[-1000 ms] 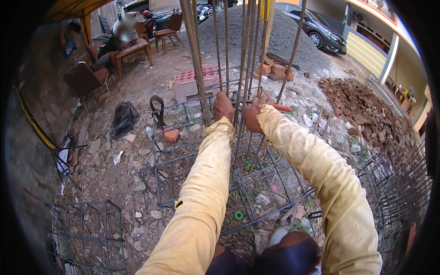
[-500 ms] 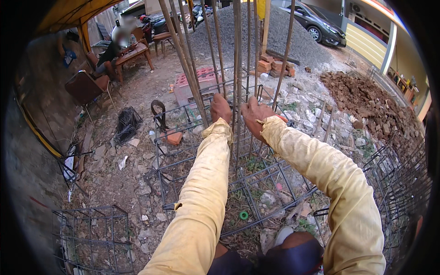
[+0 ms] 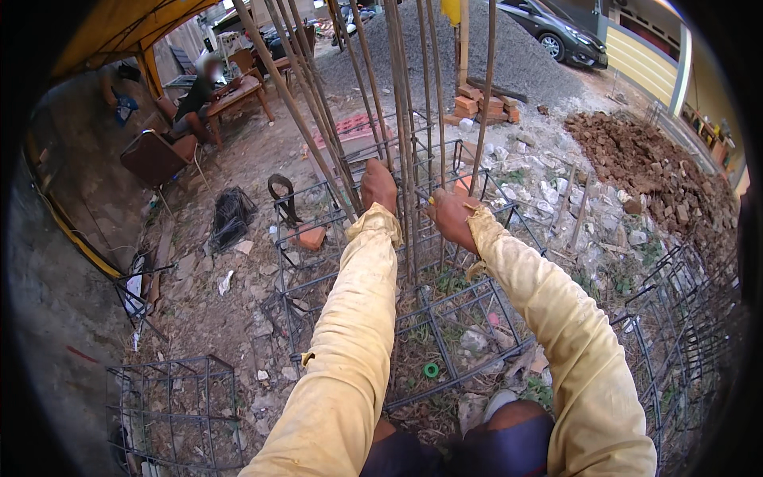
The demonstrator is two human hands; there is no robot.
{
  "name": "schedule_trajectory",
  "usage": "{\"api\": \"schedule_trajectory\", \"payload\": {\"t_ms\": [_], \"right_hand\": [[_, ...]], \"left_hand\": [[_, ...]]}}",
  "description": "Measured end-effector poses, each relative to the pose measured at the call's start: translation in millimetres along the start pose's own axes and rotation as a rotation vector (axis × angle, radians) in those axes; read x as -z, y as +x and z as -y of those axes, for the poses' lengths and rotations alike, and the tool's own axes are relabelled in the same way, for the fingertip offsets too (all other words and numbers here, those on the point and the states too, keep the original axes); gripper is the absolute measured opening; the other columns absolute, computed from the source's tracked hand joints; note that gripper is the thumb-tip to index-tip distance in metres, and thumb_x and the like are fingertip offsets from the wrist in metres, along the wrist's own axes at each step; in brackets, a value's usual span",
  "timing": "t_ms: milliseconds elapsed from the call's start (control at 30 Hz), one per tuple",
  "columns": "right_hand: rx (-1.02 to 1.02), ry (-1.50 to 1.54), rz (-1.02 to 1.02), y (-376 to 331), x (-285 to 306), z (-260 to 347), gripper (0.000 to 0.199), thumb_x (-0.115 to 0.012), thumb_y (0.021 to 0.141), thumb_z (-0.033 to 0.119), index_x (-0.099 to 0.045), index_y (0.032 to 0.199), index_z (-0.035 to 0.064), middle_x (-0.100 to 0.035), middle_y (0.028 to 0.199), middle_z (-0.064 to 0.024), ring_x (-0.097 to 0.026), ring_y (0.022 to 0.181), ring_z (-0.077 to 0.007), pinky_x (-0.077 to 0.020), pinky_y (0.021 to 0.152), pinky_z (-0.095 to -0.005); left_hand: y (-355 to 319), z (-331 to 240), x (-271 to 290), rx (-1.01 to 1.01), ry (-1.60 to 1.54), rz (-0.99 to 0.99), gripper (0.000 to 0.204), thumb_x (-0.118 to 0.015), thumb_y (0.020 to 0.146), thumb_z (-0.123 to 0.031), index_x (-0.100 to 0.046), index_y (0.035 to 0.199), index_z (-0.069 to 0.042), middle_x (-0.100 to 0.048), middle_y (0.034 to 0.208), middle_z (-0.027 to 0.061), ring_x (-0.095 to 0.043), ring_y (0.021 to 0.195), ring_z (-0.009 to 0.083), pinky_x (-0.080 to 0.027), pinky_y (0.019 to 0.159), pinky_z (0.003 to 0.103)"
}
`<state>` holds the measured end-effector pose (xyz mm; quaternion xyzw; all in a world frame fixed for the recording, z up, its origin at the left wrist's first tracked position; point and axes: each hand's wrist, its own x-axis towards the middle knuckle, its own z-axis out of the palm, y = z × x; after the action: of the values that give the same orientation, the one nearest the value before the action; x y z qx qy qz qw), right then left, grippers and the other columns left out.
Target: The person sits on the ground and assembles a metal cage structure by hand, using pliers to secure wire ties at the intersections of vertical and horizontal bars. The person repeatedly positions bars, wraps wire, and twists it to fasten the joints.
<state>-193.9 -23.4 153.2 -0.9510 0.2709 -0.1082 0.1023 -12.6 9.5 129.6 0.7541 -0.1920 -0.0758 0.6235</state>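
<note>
Tall brown steel rods [image 3: 404, 119] rise in a loose cluster through a cage of dark rebar [image 3: 453, 314] on the ground. My left hand [image 3: 379, 187] is closed at the left of the middle rods; what its fingers pinch is hidden. Just right of those rods, my right hand [image 3: 453, 219] is closed around a slim hand tool [image 3: 430, 200]. Only a short bit of the tool shows, dark with a yellowish part, pointing toward the rods. Yellowed long sleeves cover both my forearms.
Another rebar cage [image 3: 171, 413] lies at lower left, more rebar [image 3: 675, 334] at right. Bricks [image 3: 486, 106], a gravel heap [image 3: 524, 67] and a soil mound [image 3: 636, 171] lie beyond. A person [image 3: 195, 99] sits by a wooden table [image 3: 238, 97]. A green ring [image 3: 431, 370] lies near my knee.
My right hand has turned and dropped slightly, and a bit of the tool now shows at its left side. My left hand stays nearly in place. The view has shifted slightly.
</note>
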Motion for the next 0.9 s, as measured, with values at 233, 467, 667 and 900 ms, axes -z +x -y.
{"api": "schedule_trajectory", "payload": {"t_ms": [233,467,667,900], "right_hand": [[-0.059,0.381,0.070,8,-10,-21,0.035,-0.071,0.090,0.030,-0.061,0.090,-0.0036,-0.066,0.070,-0.0187,-0.067,0.061,-0.0305,-0.0529,0.058,-0.0419],[-0.275,1.258,0.482,6,-18,-25,0.020,-0.072,0.087,0.016,-0.058,0.089,0.0027,-0.060,0.064,-0.0026,-0.058,0.045,-0.0134,-0.0442,0.040,-0.0281],[-0.214,1.646,0.593,5,-36,-41,0.029,-0.080,0.081,0.018,-0.055,0.091,0.0058,-0.060,0.066,-0.0042,-0.057,0.045,-0.0123,-0.0467,0.038,-0.0288],[-0.095,0.336,-0.257,-27,-44,-22,0.050,-0.069,0.087,0.028,-0.050,0.122,-0.0032,-0.064,0.093,-0.0221,-0.068,0.071,-0.0365,-0.0566,0.062,-0.0437]], "left_hand": [[-5,-11,0,0.064,-0.005,0.028,0.065,-0.026,0.096,-0.043,-0.073,0.108,-0.001,-0.069,0.117,0.0225,-0.062,0.111,0.0376,-0.042,0.097,0.044],[11,6,-2,0.004,-0.001,0.038,0.063,-0.027,0.094,-0.045,-0.076,0.106,-0.006,-0.070,0.112,0.0204,-0.063,0.105,0.0336,-0.048,0.090,0.043],[11,5,-7,0.061,-0.029,0.068,0.059,-0.030,0.092,-0.045,-0.076,0.107,-0.011,-0.070,0.113,0.0137,-0.064,0.099,0.0293,-0.055,0.073,0.042],[-4,-11,-3,0.132,-0.041,0.107,0.059,-0.027,0.094,-0.043,-0.073,0.111,-0.010,-0.071,0.104,0.0202,-0.069,0.087,0.0368,-0.052,0.080,0.043]]}}
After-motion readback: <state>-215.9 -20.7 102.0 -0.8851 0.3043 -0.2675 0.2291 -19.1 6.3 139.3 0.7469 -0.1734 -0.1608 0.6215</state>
